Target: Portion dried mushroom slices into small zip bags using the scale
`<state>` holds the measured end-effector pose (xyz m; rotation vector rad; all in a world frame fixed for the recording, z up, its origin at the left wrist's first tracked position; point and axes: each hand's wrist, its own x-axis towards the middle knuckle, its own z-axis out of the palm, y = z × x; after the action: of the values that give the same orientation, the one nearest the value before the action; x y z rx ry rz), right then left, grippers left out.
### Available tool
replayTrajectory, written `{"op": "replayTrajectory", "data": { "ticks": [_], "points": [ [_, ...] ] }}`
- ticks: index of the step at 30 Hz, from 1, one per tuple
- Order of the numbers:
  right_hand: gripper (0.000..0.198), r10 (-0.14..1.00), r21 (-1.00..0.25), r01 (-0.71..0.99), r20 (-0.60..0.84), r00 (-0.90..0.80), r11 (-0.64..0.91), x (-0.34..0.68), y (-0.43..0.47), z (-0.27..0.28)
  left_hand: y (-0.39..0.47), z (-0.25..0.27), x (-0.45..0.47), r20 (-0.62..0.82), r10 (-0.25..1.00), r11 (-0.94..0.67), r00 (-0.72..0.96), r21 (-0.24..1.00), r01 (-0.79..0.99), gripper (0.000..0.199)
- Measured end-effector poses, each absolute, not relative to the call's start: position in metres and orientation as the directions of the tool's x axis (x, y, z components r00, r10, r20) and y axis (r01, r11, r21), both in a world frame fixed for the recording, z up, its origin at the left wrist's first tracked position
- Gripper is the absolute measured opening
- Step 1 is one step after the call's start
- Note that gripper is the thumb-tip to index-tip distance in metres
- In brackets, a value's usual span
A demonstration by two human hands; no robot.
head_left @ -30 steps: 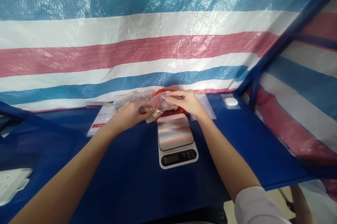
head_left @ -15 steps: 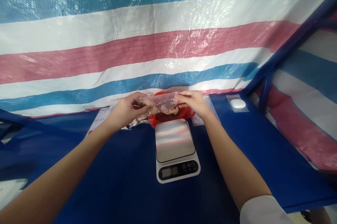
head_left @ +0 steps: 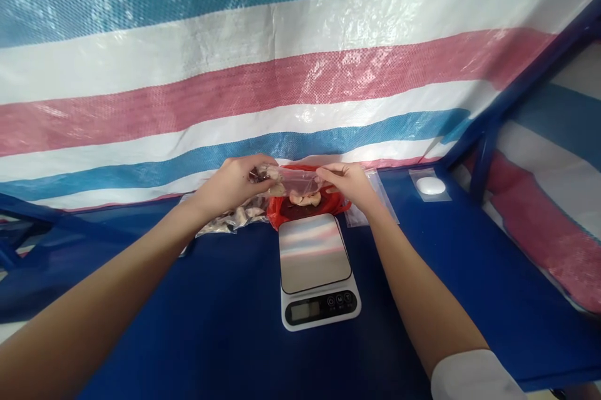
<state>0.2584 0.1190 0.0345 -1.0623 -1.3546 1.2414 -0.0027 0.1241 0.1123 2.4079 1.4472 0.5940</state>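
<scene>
Stretched between my hands is a clear plastic bag (head_left: 298,181) with dark and pale bits at its left end. My left hand (head_left: 239,181) is closed around that filled end. With thumb and fingers, my right hand (head_left: 345,182) pinches the other end. Beneath the bag lies an open red plastic bag (head_left: 280,211) with pale, dried-looking slices (head_left: 307,200) and darker stuff in it. A kitchen scale (head_left: 315,256) with a bare metal plate stands just in front, its display showing no readable digits.
More clear bags with pale pieces (head_left: 241,215) lie left of the red bag. Flat clear bags (head_left: 382,200) rest under my right wrist. Farther right, a white oval object (head_left: 431,185) sits on a clear packet. Striped sheeting (head_left: 272,81) rises behind the blue table (head_left: 225,312).
My left hand has turned slightly and dark bits now show in its grip. The clear bag stays stretched between both hands. The phone at left is now mostly hidden behind my left arm.
</scene>
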Motion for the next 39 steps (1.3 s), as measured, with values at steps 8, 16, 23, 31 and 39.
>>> {"op": "replayTrajectory", "data": {
  "ticks": [8, 16, 23, 31, 39],
  "points": [
    [0.018, 0.986, -0.992, 0.061, 0.105, -0.127, 0.113, 0.257, 0.123, 0.022, 0.128, 0.113, 0.008, 0.22, 0.931, -0.365, 0.292, 0.522, 0.771, 0.04],
    [0.019, 0.981, -0.983, 0.121, 0.123, -0.147, 0.142, 0.259, 0.123, 0.023, 0.137, 0.116, 0.015, 0.259, 0.922, -0.387, 0.287, 0.588, 0.71, 0.038],
    [0.016, 0.982, -0.957, 0.241, 0.129, -0.138, 0.16, 0.26, 0.126, 0.017, 0.139, 0.115, 0.019, 0.188, 0.933, -0.351, 0.306, 0.658, 0.666, 0.041],
    [0.015, 0.985, -0.942, 0.304, 0.107, -0.135, 0.144, 0.259, 0.126, 0.016, 0.135, 0.113, 0.014, 0.136, 0.964, -0.25, 0.228, 0.754, 0.607, 0.055],
    [0.014, 0.988, -0.957, 0.262, 0.097, -0.123, 0.126, 0.257, 0.128, 0.014, 0.136, 0.116, 0.015, 0.176, 0.952, -0.297, 0.251, 0.726, 0.62, 0.044]
  ]
}}
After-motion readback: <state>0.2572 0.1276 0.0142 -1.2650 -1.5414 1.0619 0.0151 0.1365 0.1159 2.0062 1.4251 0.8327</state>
